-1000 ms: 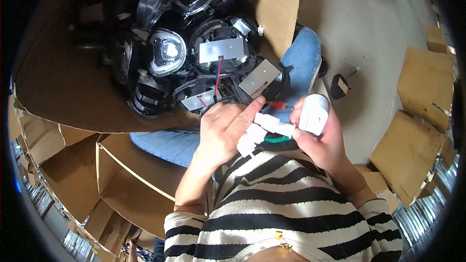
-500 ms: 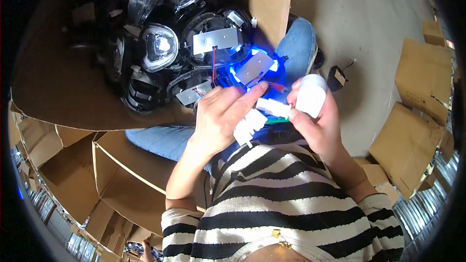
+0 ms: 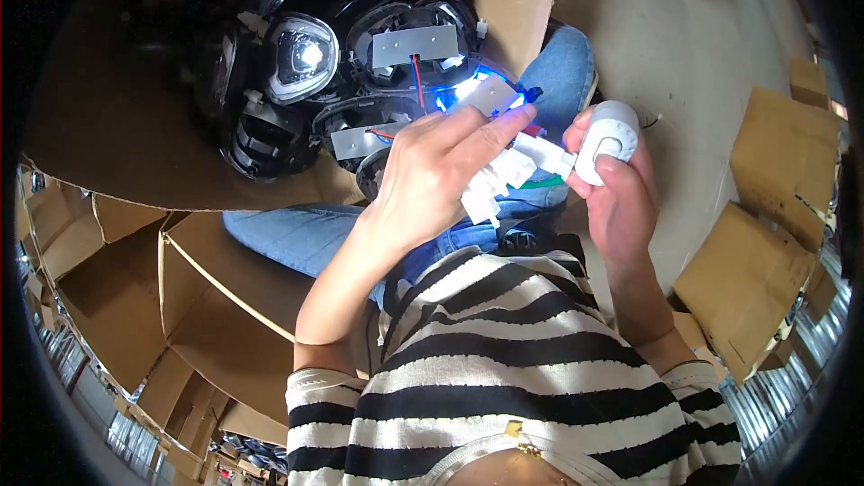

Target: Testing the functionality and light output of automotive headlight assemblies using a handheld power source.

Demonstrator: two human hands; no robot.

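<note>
In my right hand (image 3: 623,202) is a white rounded plastic device (image 3: 612,130) with a button on its face, and my thumb presses against that button. A white block-shaped connector (image 3: 543,155) sits between this device and my left hand (image 3: 427,171). My left fingers are closed near a lamp unit (image 3: 490,95) glowing blue and white, with a flat grey metal plate. Beneath that hand hang several white plastic connector pieces (image 3: 490,187). What the left fingertips grip is partly hidden behind the hand.
A large cardboard box (image 3: 108,153) holds several black lamp housings (image 3: 256,130), one with a clear lens (image 3: 304,56), others with grey plates (image 3: 416,45). Opened cardboard boxes (image 3: 216,324) stand at the lower left, and more cartons (image 3: 778,162) at the right on the grey floor.
Both hands have moved slightly right, and the left also up. The white device has turned so its button shows under my thumb. The lamp's glow has shifted from blue to blue and white.
</note>
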